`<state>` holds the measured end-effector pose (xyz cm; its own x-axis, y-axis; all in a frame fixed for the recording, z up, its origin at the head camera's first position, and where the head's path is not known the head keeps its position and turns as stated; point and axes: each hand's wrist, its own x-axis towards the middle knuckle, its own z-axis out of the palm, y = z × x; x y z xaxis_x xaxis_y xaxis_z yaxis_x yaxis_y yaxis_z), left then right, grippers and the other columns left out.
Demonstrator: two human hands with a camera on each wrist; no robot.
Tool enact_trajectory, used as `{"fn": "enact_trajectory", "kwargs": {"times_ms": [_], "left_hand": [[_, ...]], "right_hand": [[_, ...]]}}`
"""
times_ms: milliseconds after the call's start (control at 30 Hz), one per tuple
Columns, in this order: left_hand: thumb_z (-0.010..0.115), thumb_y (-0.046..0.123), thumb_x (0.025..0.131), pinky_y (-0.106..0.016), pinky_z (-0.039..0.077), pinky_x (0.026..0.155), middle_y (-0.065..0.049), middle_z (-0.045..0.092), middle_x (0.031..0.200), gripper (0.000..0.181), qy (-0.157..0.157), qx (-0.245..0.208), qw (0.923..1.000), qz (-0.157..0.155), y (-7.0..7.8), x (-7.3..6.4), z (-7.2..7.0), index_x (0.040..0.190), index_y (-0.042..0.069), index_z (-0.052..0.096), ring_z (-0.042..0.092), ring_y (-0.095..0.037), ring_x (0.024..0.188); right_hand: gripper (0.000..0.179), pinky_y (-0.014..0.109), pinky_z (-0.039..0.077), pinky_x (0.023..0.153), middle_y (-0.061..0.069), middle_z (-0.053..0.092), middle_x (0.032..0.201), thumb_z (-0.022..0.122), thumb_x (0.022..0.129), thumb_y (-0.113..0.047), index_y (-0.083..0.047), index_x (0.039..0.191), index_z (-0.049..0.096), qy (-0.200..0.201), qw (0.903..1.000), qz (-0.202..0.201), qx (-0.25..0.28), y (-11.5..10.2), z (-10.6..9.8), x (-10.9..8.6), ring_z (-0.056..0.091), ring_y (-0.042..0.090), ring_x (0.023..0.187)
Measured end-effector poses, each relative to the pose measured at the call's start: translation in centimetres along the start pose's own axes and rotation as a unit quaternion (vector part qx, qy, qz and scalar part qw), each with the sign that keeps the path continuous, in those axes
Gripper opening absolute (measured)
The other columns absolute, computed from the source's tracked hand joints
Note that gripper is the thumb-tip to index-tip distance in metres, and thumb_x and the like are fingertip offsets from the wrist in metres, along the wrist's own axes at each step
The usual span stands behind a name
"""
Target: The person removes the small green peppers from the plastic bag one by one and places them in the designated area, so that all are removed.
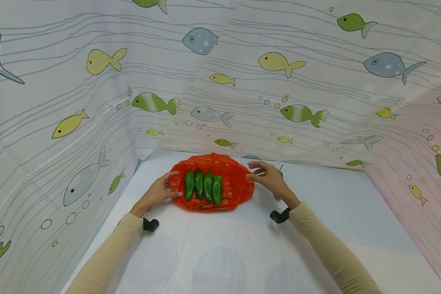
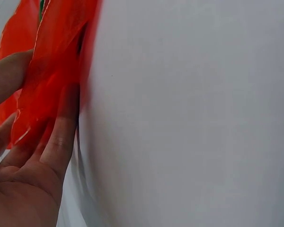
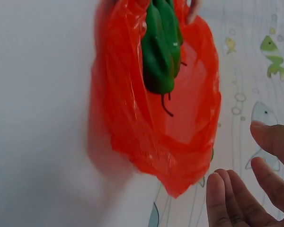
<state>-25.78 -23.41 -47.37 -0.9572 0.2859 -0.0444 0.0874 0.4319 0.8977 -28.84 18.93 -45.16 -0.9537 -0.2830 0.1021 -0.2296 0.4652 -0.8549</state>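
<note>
Several green peppers point(image 1: 217, 190) lie side by side on a crumpled red plastic bag point(image 1: 239, 179) in the head view. At the bag's left edge, my left hand point(image 1: 158, 194) holds the thin film between thumb and fingers. The left wrist view shows the fingers of that hand point(image 2: 33, 175) partly behind the red film. My right hand point(image 1: 270, 179) hovers by the bag's right edge, fingers parted, holding nothing. In the right wrist view, a gap separates this hand point(image 3: 255, 189) from the bag's rim point(image 3: 180, 175). Stems of the peppers point(image 3: 156, 66) point toward it.
Another green pepper point(image 1: 281, 174) sits behind my right hand, mostly hidden by it. The white table point(image 1: 220, 241) meets fish-printed sheets point(image 1: 242, 122) at the back and sides. A black strap mount point(image 1: 279, 216) sits at the right wrist.
</note>
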Motion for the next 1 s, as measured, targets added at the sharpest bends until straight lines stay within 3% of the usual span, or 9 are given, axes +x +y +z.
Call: {"fn": "enact_trajectory", "kwargs": {"times_ms": [100, 367, 600, 1000], "left_hand": [[0.08, 0.004, 0.088, -0.057, 0.044, 0.109, -0.028, 0.04, 0.154, 0.08, 0.0, -0.002, 1.0, -0.008, -0.5, 0.4, 0.0, 0.155, 0.001, 0.037, 0.049, -0.048, 0.133], [0.082, 0.011, 0.088, -0.06, 0.039, 0.111, -0.026, 0.036, 0.158, 0.083, 0.01, -0.002, 0.9999, -0.005, -3.5, 1.6, 0.1, 0.157, 0.008, 0.037, 0.043, -0.049, 0.137], [0.085, 0.014, 0.086, -0.055, 0.044, 0.11, -0.02, 0.04, 0.156, 0.082, 0.013, 0.003, 0.9999, -0.006, -3.7, 1.7, 0.1, 0.155, 0.014, 0.041, 0.048, -0.044, 0.135], [0.086, 0.015, 0.085, -0.056, 0.042, 0.111, -0.02, 0.04, 0.156, 0.083, 0.014, 0.008, 0.9998, -0.014, -3.8, 1.8, 0.1, 0.155, 0.015, 0.041, 0.046, -0.044, 0.137]], "right_hand": [[0.056, 0.045, 0.059, 0.09, 0.012, 0.063, 0.136, 0.079, 0.093, -0.035, -0.01, 0.14, 0.061, -0.01, 0.9999, -0.006, 0.008, -0.1, 0.8, 0.3, 0.064, 0.03, 0.111], [0.054, 0.039, 0.059, 0.086, 0.016, 0.063, 0.136, 0.079, 0.093, -0.033, -0.01, 0.138, 0.062, -0.044, 0.9988, -0.022, -0.002, -0.2, 3.1, 1.0, 0.065, 0.027, 0.107], [0.047, 0.039, 0.058, 0.089, 0.016, 0.062, 0.137, 0.079, 0.093, -0.027, -0.013, 0.135, 0.064, -0.063, 0.9974, -0.034, 0.003, -0.3, 4.7, 1.3, 0.068, 0.025, 0.105], [0.059, 0.036, 0.059, 0.088, 0.014, 0.062, 0.136, 0.082, 0.09, -0.028, -0.005, 0.14, 0.06, -0.071, 0.9974, -0.009, -0.01, 0.1, 7.3, 2.5, 0.069, 0.021, 0.103]]}}
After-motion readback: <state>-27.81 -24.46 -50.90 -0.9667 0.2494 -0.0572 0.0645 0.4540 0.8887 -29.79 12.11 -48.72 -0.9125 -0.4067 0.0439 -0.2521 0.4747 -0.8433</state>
